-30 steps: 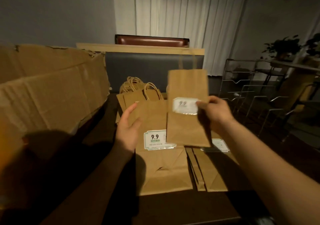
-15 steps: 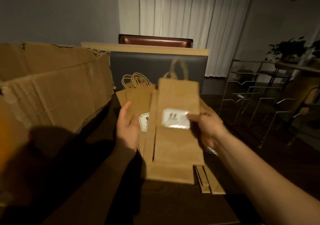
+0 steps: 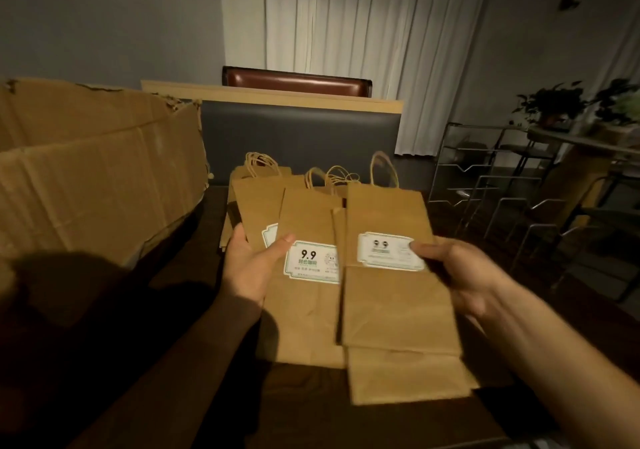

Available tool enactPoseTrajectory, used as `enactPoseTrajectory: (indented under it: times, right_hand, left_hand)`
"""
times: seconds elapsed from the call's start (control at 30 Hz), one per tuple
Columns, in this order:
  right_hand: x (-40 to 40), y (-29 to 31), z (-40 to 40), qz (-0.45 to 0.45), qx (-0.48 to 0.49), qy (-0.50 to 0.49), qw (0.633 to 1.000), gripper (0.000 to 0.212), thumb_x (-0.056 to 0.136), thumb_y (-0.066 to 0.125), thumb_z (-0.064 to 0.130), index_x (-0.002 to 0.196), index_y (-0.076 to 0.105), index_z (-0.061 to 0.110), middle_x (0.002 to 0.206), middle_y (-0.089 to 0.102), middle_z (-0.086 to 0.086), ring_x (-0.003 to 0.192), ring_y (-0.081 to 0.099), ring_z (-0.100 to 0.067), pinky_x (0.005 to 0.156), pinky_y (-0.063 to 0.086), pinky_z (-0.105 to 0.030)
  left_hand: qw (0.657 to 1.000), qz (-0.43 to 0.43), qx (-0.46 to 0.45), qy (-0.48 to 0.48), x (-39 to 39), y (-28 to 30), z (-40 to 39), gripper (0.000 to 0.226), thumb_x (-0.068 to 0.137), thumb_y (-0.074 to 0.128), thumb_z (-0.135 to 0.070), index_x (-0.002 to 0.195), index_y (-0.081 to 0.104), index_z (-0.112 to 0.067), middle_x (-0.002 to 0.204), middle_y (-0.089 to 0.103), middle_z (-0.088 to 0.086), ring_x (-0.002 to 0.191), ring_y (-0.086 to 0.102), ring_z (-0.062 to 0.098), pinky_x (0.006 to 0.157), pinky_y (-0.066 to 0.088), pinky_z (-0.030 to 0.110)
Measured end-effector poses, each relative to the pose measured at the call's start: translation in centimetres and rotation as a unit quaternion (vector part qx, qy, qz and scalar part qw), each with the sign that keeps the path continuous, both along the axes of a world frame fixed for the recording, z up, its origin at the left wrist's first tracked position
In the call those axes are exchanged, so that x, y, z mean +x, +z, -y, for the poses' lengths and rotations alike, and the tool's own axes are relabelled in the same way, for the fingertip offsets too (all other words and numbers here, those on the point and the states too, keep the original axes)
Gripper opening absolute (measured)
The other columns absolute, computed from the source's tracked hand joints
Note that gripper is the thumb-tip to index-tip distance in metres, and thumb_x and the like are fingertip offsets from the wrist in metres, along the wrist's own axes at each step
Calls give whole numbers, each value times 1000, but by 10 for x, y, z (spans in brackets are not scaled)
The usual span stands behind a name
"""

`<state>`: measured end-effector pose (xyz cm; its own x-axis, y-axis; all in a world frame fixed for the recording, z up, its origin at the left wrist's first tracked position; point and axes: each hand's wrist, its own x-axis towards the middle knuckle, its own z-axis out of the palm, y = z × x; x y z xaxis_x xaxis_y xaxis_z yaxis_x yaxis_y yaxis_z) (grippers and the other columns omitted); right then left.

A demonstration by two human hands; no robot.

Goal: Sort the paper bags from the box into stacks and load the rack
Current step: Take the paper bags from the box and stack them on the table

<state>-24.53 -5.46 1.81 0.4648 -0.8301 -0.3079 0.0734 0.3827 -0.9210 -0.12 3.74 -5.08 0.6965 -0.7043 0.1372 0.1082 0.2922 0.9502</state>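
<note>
Narrow bag [image 3: 391, 275] was held up a second ago; now we've lowered it onto the right-hand stack [image 3: 408, 372] on the surface [image 3: 346, 410], so sorting goes on. Right hand [image 3: 457, 272] grip pinches its label edge; left hand [image 3: 252, 265] grips the wide bag [image 3: 304, 310]. Box [image 3: 97, 178] contents hidden. Rack [image 3: 491, 185] looks unloaded.

Narrow paper bag [image 3: 391, 275], gripped by right hand [image 3: 453, 272]: carried down from mid-air onto right-hand stack [image 3: 408, 376]. Left hand [image 3: 254, 265]: moved from hovering open to gripping edge of wide labelled bag [image 3: 304, 296].
</note>
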Motion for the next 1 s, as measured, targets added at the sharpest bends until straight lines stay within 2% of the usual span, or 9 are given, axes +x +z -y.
enactPoseTrajectory:
  times: [0.1, 0.2, 0.33, 0.5, 0.6, 0.7, 0.87, 0.93, 1.0]
  right_hand:
    - [30, -11, -11, 62, 18, 18, 998, 19, 97, 48, -2, 110, 62, 0, 100, 74, -23, 82, 74, -32, 66, 63, -43]
    - [54, -22, -11, 43, -2, 2, 999, 25, 97, 53, 0, 121, 59, 1, 103, 74, -21, 92, 73, -33, 73, 62, -43]
    - [62, -20, -1, 29, -43, -52, 997, 23, 95, 54, -2, 117, 61, 0, 95, 75, -20, 79, 75, -31, 56, 60, -37]
    - [34, 6, 19, 81, -29, -59, 995, 19, 97, 51, 1, 113, 60, 5, 104, 71, -20, 82, 72, -29, 60, 62, -41]
    - [47, 1, 7, 36, -44, -42, 997, 23, 94, 53, -5, 115, 59, 2, 100, 71, -22, 76, 72, -31, 55, 60, -40]
    - [62, 2, -8, 14, -41, -12, 999, 30, 92, 54, -9, 120, 58, 2, 106, 70, -24, 85, 71, -35, 63, 62, -45]
    - [20, 57, 10, -28, -144, -18, 989, 31, 89, 58, -10, 116, 58, 7, 96, 68, -14, 78, 68, -26, 63, 60, -38]
    - [-13, 61, 19, -114, -177, -39, 977, 33, 90, 60, -7, 114, 54, 16, 96, 66, -12, 80, 65, -22, 66, 57, -31]
    - [-41, 37, 22, -210, -196, -45, 957, 30, 87, 63, -8, 114, 60, 4, 98, 67, -16, 80, 64, -25, 69, 55, -33]
  left_hand:
    - [1000, 17, 5, -22, -10, 0, -1, 46, 82, 74, -3, 122, 60, -18, 109, 73, 1, 100, 71, 18, 81, 57, 36]
    - [999, 19, -4, -27, -12, 2, -4, 34, 89, 67, -5, 119, 60, -20, 110, 72, 2, 102, 70, 19, 85, 56, 38]
    - [1000, -1, 6, -11, -13, 8, -6, 18, 102, 49, -28, 112, 64, -30, 112, 72, 0, 105, 67, 18, 95, 51, 38]
    - [995, -92, -16, -26, -7, 16, -8, 19, 103, 46, -25, 108, 64, -27, 96, 76, 4, 85, 72, 18, 75, 53, 35]
    - [994, -92, -2, -62, -24, 24, -12, 15, 103, 46, -32, 114, 56, -33, 88, 71, -7, 81, 68, 9, 67, 49, 27]
    - [989, -44, 64, -124, -40, 31, -20, 31, 99, 43, -52, 120, 56, -33, 95, 71, -5, 88, 67, 17, 68, 50, 30]
    - [957, -78, 11, -281, -47, 54, -14, 56, 92, 44, -54, 139, 51, -24, 134, 62, 6, 126, 56, 24, 104, 41, 44]
    - [954, -57, 85, -283, -52, 55, -10, 64, 87, 55, -53, 144, 44, -26, 140, 56, 5, 128, 52, 22, 105, 39, 46]
    - [941, -76, 187, -270, -63, 47, -12, 63, 90, 58, -46, 146, 39, -24, 142, 51, 9, 129, 48, 26, 104, 39, 49]
